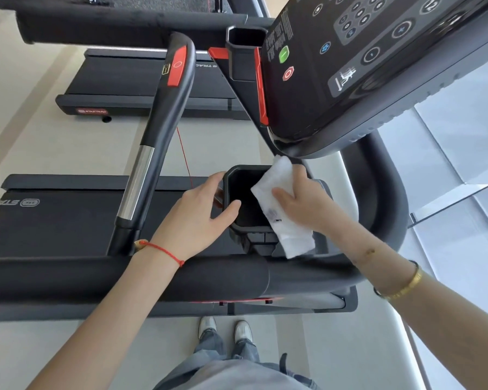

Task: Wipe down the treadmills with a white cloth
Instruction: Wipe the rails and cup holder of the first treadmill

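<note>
I see the right hand (302,202) gripping the white cloth (279,209), thumb on top, fingers curled round its far edge, pressing it on the right rim of the black cup holder (238,229); left hand (200,215) reaches in w/ thumb hooked over the holder's left rim, fingers curled round its outer wall. Holder sits tight btwn the handrail (164,119) at left and the console (358,68) overhanging just above the cloth's top corner. Padded front bar (102,277) runs under both wrists; a 2nd treadmill deck (130,80) lies beyond.
</note>
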Tool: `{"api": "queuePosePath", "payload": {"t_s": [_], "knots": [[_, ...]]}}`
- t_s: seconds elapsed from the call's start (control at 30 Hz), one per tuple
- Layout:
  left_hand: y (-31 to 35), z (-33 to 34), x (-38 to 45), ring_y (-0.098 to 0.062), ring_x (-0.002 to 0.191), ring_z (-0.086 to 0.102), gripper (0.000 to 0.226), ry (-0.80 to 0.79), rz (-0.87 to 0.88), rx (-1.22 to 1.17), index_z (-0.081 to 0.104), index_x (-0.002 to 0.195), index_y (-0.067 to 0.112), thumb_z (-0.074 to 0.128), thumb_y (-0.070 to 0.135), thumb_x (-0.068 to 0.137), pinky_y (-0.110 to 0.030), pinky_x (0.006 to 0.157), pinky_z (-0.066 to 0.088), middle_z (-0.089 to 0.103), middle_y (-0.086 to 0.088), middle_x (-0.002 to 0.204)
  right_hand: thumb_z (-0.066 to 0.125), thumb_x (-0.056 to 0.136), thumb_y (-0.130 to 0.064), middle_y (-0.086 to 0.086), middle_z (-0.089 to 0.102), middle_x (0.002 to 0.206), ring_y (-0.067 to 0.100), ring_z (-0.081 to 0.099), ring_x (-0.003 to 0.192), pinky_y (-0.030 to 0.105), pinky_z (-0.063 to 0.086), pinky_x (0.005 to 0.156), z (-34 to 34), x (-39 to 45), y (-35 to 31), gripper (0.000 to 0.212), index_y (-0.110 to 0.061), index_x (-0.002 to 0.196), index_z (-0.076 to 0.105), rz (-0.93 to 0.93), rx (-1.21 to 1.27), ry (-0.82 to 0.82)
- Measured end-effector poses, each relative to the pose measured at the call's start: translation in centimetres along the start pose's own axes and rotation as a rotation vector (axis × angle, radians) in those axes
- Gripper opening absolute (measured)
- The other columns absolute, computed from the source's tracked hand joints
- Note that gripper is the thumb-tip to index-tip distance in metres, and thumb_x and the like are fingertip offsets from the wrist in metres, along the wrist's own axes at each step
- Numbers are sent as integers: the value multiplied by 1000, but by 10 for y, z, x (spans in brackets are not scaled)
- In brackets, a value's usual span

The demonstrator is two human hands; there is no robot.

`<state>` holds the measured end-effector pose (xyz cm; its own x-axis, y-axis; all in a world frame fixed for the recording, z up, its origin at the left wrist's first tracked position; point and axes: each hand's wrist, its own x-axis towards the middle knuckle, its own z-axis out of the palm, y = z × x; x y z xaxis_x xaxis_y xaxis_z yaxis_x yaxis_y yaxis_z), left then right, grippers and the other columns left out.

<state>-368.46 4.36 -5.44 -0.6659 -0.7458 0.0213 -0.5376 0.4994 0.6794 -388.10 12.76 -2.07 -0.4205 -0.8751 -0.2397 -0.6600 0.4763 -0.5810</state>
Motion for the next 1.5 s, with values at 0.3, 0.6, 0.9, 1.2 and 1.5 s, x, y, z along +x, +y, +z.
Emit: {"api": "queuePosePath", "payload": {"t_s": [0.3,0.6,0.9,1.2,1.5], "knots": [[0,0,0,-16,109,60,61,9,18,18,33,146,32,46,57,92,-29,87,48,62,6,124,49,99,-34,-2,42,73,10,39,63,22,25,49,0,-8,6,35,-3,112,36,45,-38,-26],[1,-6,-2,-14,107,60,68,-25,19,34,31,149,35,37,66,89,-36,94,51,63,8,122,45,101,-32,-9,49,69,3,49,58,14,37,52,-10,-62,19,19,-14,99,41,-70,80,42],[-4,-16,-16,-1,91,59,54,-28,55,-16,32,150,37,32,49,97,-31,85,50,57,28,101,29,101,-38,2,44,148,12,26,142,4,12,110,-13,-78,8,54,-10,147,35,-611,-315,-57],[-3,-16,-16,-3,84,57,48,-30,32,-41,31,150,37,34,36,102,-29,81,49,60,17,96,25,103,-44,-8,36,60,27,45,64,36,28,69,15,-36,-30,36,-14,85,34,-551,-552,-142],[-3,-16,-17,-2,98,58,52,-42,36,-39,32,150,38,39,41,99,-35,94,51,58,23,103,34,98,-48,-3,60,87,20,57,74,23,35,61,-10,-47,3,45,-11,106,58,-723,-577,-115]]}}
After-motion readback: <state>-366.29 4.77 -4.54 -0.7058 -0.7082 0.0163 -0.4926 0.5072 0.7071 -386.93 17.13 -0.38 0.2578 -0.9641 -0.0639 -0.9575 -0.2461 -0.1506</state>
